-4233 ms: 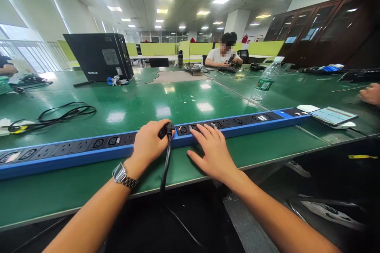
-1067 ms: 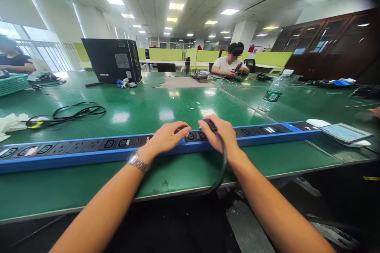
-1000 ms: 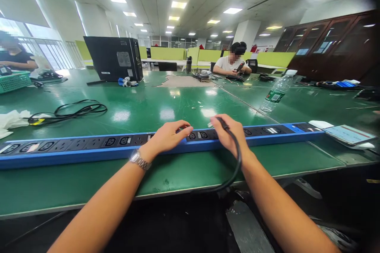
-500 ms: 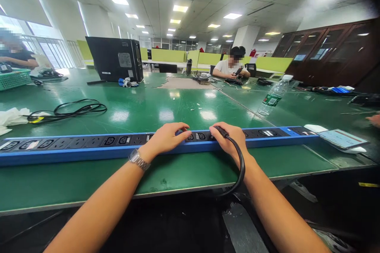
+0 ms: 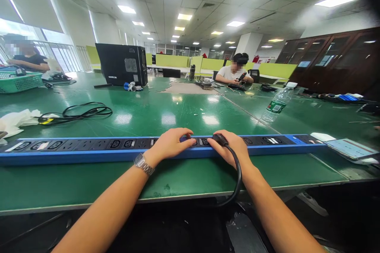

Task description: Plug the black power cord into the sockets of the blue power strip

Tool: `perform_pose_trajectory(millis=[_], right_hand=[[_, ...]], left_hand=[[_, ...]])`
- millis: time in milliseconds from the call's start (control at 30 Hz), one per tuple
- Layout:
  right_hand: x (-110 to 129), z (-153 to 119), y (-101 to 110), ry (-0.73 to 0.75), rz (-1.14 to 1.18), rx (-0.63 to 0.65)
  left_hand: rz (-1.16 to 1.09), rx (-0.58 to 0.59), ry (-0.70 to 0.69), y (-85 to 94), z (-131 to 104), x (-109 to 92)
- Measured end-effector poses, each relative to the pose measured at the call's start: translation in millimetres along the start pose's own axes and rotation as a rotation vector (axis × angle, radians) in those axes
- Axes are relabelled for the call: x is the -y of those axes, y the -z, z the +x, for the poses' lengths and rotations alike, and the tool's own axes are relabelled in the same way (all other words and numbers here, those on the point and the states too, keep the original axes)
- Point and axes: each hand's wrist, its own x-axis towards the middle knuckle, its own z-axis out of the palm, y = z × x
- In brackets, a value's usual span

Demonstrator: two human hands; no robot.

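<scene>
A long blue power strip [image 5: 89, 156] with a row of black sockets lies along the near side of the table. My left hand [image 5: 168, 144] is laid over its middle, fingers curled across the top and thumb along the near side, steadying it. To the right, my right hand [image 5: 234, 147] grips a black power plug [image 5: 219, 140] against the strip's socket face. Whether the plug is seated in a socket is hidden by the fingers. From the plug a thick black cable [image 5: 238, 178] curves down past the table edge.
A tablet [image 5: 353, 148] sits at the strip's right end. Beyond stand a water bottle [image 5: 277, 104] and a black computer case [image 5: 118, 65]. At left are a coiled black cable [image 5: 86, 112] and a green basket [image 5: 20, 84]. Two people sit across the green table [image 5: 166, 116].
The camera view has shifted slightly, so everything appears a little lower and further right. Both hands keep nearly the same places on the strip, with the plug still in my right hand.
</scene>
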Motion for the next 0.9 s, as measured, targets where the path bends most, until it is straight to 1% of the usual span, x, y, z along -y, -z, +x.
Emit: perform_pose_trajectory(millis=[100,267,367,533,700,800,900], right_hand=[[-1.5,-1.3,-2.2,0.019,-0.054,-0.031],[-1.8,-1.2,-2.7,-0.037,-0.094,-0.006],[-2.0,-1.4,-2.8,-0.063,-0.051,-0.018],[-4.2,-2.7,-2.6,-0.028,0.045,-0.063],[-2.6,-2.9,-1.5,-0.044,0.097,-0.083],[-1.5,-3.4,-1.3,-0.04,0.133,-0.115],[-2.5,-3.4,-1.0,-0.026,0.16,-0.109]], left_hand=[[0.0,0.002,0.004,0.1,-0.5,-0.3],[-0.003,-0.002,-0.001,-0.6,-0.5,1.0],[-0.001,-0.001,-0.006,-0.5,-0.5,1.3],[0.011,0.001,-0.002,0.4,-1.2,0.4],[0.009,0.002,-0.007,0.8,-1.7,-0.3],[0.006,0.003,-0.002,0.9,-1.8,-0.5],[0.004,0.002,0.002,0.8,-1.9,-0.3]])
